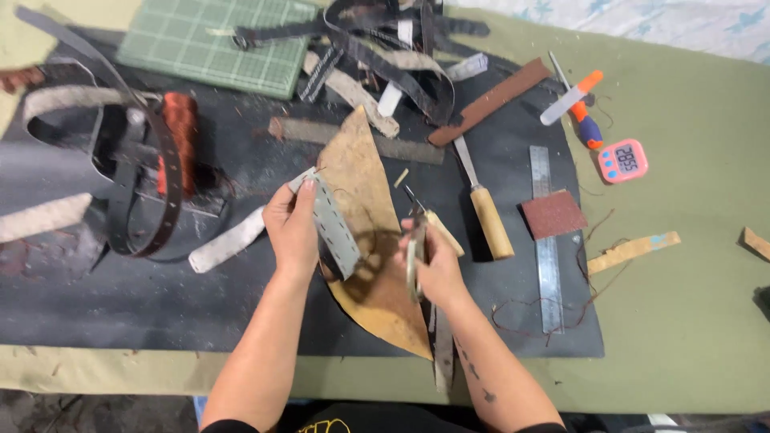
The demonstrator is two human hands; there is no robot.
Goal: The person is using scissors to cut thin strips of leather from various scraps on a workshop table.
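Gripping a grey punched strap (333,228), the left hand (293,232) sits near the middle of the dark work mat (120,297), fingers curled shut around the strap's lower part while its upper end points toward eleven o'clock. Just at three o'clock from it, the right hand (437,269) is closed around a metal ring or buckle (415,255) and a small wooden-handled tool (437,228) whose tip aims toward eleven o'clock. Beneath and between both hands lies a tan leather piece (369,180), pointed at twelve and six o'clock.

At two o'clock from the right hand rests a wooden-handled chisel (488,216), and farther at three o'clock a steel ruler (547,265) with a square of reddish sandpaper (553,214) on it. A pink digital timer (622,160) and an orange-handled knife (584,108) lie toward two o'clock on the green cloth. At nine to ten o'clock from the left hand sits a spool of rust-coloured thread (180,136) among dark belts, with a green cutting mat (212,40) at eleven o'clock.
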